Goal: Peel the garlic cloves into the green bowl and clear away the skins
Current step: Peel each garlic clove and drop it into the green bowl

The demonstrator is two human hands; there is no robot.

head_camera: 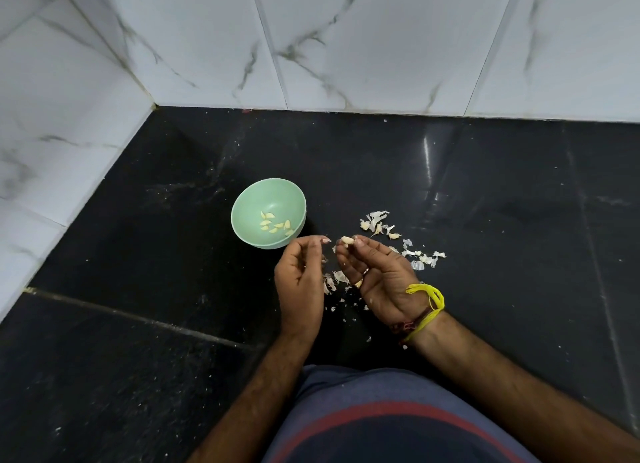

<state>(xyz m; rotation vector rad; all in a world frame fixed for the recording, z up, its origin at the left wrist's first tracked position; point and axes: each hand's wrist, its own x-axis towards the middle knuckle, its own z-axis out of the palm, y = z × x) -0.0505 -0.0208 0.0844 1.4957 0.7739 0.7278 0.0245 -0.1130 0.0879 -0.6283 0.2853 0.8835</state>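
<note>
Pinching a garlic clove (pixel 347 240) at its fingertips, the right hand (pixel 379 277) sits palm-up just right of the green bowl (pixel 249 202), its grip closed on the clove between thumb and forefinger. The left hand (pixel 302 282) hovers close beside it, thumb and forefinger tips drawn together around a tiny pale scrap; what that scrap is I cannot tell, it is too small. The held clove looks pale cream, smooth and mostly bare. Down in the bowl, a handful of peeled cloves (pixel 275 224) lie clustered on the right of the floor of it, yellowish and crescent-shaped. Papery white skins (pixel 377 224) are scattered on the black surface (pixel 485 202) to the right of the bowl and under both hands. Yellow thread (pixel 431 301) circles the right wrist, a ring (pixel 358 283) glints on a finger. No writing reads anywhere.
</note>
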